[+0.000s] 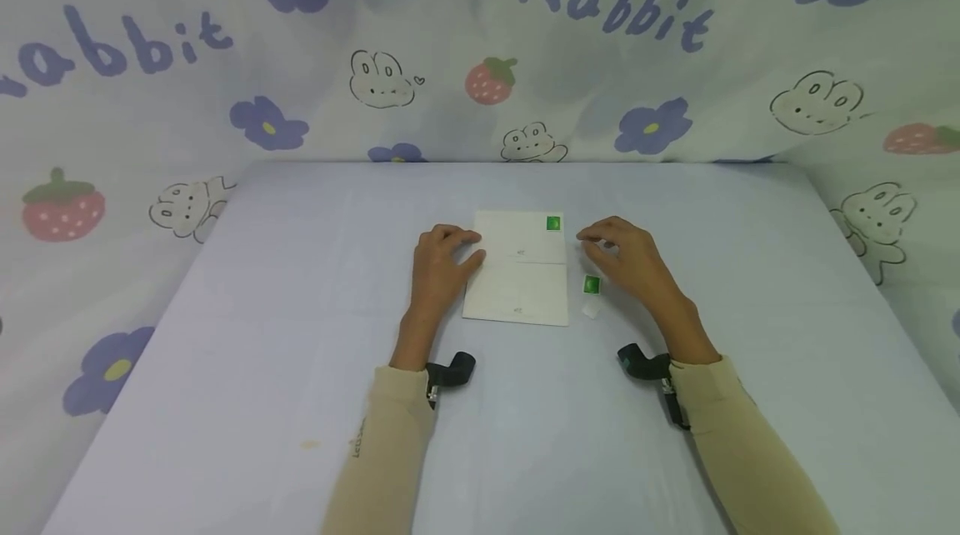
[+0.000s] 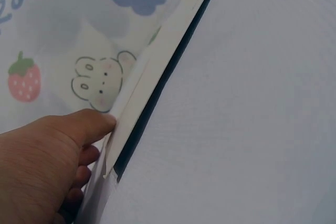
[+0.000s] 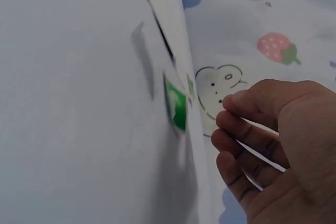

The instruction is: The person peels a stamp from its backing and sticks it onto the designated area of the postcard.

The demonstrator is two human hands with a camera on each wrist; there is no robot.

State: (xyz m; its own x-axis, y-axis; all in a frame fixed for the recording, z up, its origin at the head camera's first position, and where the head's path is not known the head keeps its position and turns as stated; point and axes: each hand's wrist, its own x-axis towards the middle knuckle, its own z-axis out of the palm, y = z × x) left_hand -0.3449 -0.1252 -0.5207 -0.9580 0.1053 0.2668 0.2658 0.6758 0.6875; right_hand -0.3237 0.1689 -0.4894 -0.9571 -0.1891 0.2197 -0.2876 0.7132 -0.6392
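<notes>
Two white envelope-like papers lie one in front of the other on the table. The far paper bears a green stamp in its top right corner; the near paper has only a faint small mark. At their left edge, my left hand rests its thumb and fingertips on the paper; its thumb shows at the edge in the left wrist view. My right hand hovers right of the papers, fingers loosely bent, holding nothing. A second green stamp lies nearby, also visible as a green square in the right wrist view.
A small white scrap lies just in front of the loose stamp. The white table meets a printed cloth with rabbits, strawberries and flowers at the back and sides. A black wrist device sits on each forearm.
</notes>
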